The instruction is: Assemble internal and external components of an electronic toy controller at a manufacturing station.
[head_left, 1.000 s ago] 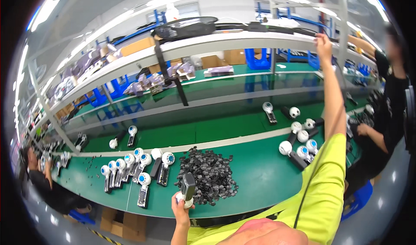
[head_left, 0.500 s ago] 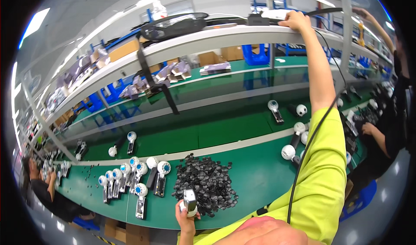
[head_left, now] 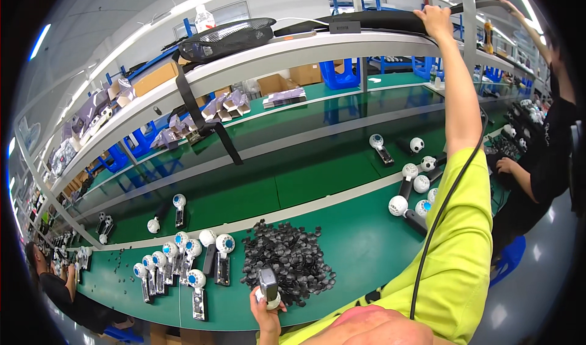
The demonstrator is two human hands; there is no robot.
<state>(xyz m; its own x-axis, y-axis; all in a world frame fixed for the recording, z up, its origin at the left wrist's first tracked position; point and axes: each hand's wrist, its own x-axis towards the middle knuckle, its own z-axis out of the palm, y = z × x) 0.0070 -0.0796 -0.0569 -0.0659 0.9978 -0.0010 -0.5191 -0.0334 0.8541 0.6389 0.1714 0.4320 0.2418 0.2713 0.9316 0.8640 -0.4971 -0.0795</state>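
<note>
My left hand (head_left: 266,316), at the bench's near edge, is closed round a handheld device (head_left: 268,282) with a white ball-shaped head and a grey-black handle pointing up. Just beyond it lies a heap of small black plastic pieces (head_left: 287,256). My right arm reaches up to the overhead shelf, where my right hand (head_left: 437,23) grips a long black flexible item (head_left: 390,21); its kind cannot be made out. Beside that item stand a small black box (head_left: 345,27) and a black mesh bag (head_left: 229,40).
Several ball-headed devices (head_left: 195,279) with open handles stand left of the heap; more (head_left: 398,206) lie at right. A black strap (head_left: 204,116) hangs from the shelf (head_left: 274,53), and a black cable (head_left: 448,204) crosses my sleeve. Co-workers sit at left (head_left: 58,284) and right (head_left: 531,180).
My right hand has shifted right along the shelf, and the long black item now shows raised and fuller. The view has turned slightly right. My left hand still holds its device.
</note>
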